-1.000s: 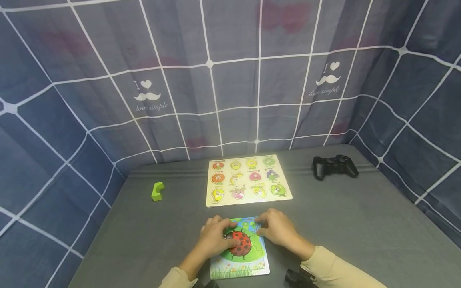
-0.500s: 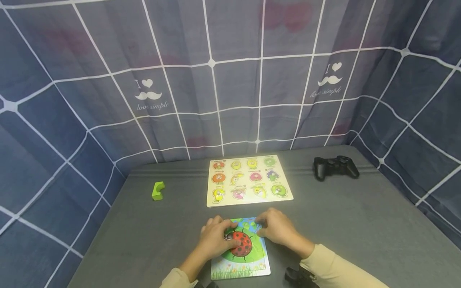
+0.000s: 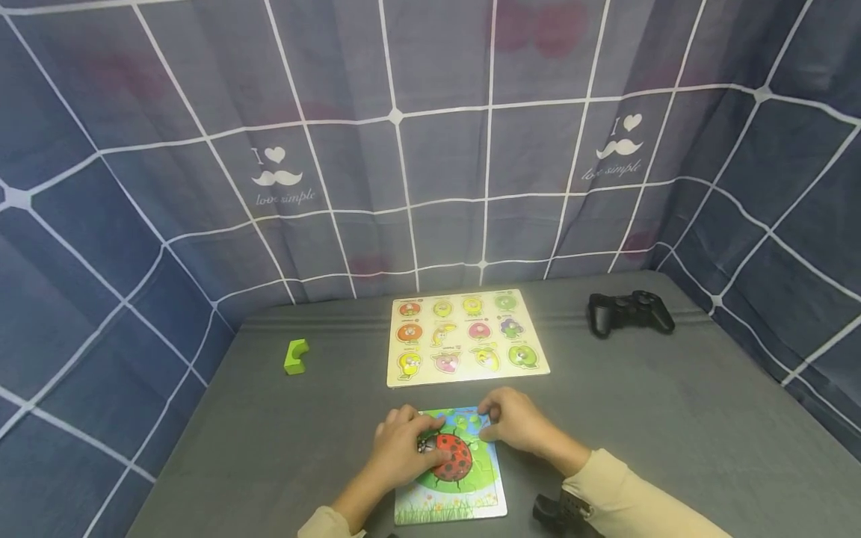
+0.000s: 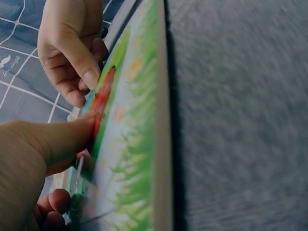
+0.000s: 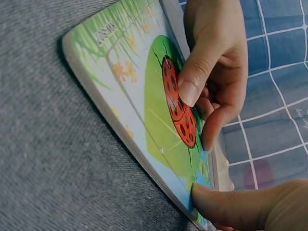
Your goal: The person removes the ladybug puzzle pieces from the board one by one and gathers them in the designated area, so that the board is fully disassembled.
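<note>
A ladybug jigsaw puzzle [image 3: 471, 502] lies flat on the dark cloth, its pieces set in a thin board. My left hand [image 3: 398, 448] grips its upper left part, thumb on the red ladybug and other fingers towards the far left edge. The right hand [image 3: 516, 423] pinches at the upper right corner with bent index finger and thumb. In the right wrist view, the right thumb [image 5: 231, 204] lies on the puzzle's edge, while the left thumb [image 5: 191, 89] presses the ladybug. Both hands cover parts of the board in the left wrist view.
Beyond the puzzle lies a pale fruit puzzle board [image 3: 430, 379] with several fruit pictures. A green block with a curved notch [image 3: 294, 359] is at the left, a black game controller [image 3: 628, 311] at the back right. A checked curtain [image 3: 437, 164] encloses the table's back and sides.
Both hands stay almost in place on the ladybug puzzle. The right index finger is slightly more bent, and the whole head view has shifted a little.
</note>
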Demonstrator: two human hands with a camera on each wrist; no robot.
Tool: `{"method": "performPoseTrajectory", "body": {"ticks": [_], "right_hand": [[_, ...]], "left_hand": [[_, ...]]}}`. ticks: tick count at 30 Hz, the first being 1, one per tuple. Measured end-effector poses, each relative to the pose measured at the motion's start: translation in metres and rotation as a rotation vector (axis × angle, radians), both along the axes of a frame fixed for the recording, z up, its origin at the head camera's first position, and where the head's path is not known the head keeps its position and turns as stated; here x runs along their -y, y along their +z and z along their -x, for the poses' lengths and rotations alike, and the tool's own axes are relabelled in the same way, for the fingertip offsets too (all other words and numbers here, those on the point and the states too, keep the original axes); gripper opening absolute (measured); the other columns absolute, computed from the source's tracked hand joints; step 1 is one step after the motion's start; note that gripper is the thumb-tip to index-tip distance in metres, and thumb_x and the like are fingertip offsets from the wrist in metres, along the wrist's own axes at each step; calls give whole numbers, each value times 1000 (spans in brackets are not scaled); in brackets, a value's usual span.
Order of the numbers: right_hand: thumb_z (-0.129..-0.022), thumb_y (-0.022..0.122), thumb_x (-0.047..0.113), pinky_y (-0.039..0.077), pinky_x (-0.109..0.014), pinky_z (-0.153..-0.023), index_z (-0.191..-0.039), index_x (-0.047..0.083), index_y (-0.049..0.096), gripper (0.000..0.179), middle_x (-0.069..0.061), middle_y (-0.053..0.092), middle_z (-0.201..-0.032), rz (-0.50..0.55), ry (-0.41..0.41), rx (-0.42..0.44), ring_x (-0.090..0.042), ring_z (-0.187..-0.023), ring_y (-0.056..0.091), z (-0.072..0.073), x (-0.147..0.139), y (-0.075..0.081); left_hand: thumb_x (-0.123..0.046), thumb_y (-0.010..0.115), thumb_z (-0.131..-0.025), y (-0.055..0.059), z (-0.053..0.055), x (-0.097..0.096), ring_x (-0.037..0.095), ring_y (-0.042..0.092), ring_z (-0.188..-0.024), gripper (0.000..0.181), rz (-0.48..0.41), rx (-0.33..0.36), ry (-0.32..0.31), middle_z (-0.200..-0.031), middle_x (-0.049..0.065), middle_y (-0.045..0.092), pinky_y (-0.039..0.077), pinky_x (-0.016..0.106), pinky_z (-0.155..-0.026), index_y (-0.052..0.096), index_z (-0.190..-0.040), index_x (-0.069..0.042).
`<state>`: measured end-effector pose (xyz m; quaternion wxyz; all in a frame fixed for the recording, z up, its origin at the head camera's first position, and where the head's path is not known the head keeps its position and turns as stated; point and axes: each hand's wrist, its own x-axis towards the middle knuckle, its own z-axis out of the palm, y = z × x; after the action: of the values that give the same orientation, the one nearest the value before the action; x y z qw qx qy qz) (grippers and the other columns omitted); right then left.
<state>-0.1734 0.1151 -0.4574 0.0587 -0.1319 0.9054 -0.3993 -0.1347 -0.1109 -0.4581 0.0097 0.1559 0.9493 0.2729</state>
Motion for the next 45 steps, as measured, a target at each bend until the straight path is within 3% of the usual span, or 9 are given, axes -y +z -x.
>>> {"method": "performPoseTrajectory", "body": {"ticks": [7, 13, 20, 33, 45], "right_hand": [[-62, 88, 6, 48, -28, -70, -94, 4, 67, 39, -5, 60, -86, 62, -25, 75, -16, -79, 55, -3, -1, 6], [-63, 86, 3, 50, -26, -65, -99, 0, 67, 41, -5, 63, -85, 118, -25, 111, -15, -75, 58, -6, 0, 9], [-65, 83, -1, 47, -23, -60, -112, -5, 63, 52, -5, 61, -83, 148, 35, 124, -15, -71, 54, -7, 1, 6], [-72, 80, 2, 46, -21, -61, -114, -2, 64, 44, 1, 62, -83, 41, 115, -23, -6, -67, 52, -11, -1, -1], [-74, 80, 3, 42, -22, -62, -113, -1, 63, 42, 3, 54, -83, -125, 110, -183, -7, -72, 47, -19, 3, -2]], "left_hand": [[-52, 76, -77, -7, 0, 4, 8, 31, -84, 55, 21, -60, -24, -90, -10, 43, 25, 26, -75, 67, -125, -27], [-53, 75, -77, -9, 0, 5, 7, 31, -83, 55, 18, -75, -28, -89, -10, 43, 25, 25, -73, 68, -125, -28], [-53, 76, -76, -10, 0, 6, 7, 33, -84, 54, 9, -83, -28, -91, -10, 46, 26, 25, -74, 69, -123, -26], [-52, 76, -75, -10, 1, 6, 7, 33, -83, 53, -4, -100, -29, -90, -10, 47, 25, 25, -73, 70, -120, -25], [-50, 78, -75, -12, 1, 5, 7, 33, -83, 52, 2, -106, -20, -91, -10, 48, 26, 25, -73, 71, -119, -25]]}}
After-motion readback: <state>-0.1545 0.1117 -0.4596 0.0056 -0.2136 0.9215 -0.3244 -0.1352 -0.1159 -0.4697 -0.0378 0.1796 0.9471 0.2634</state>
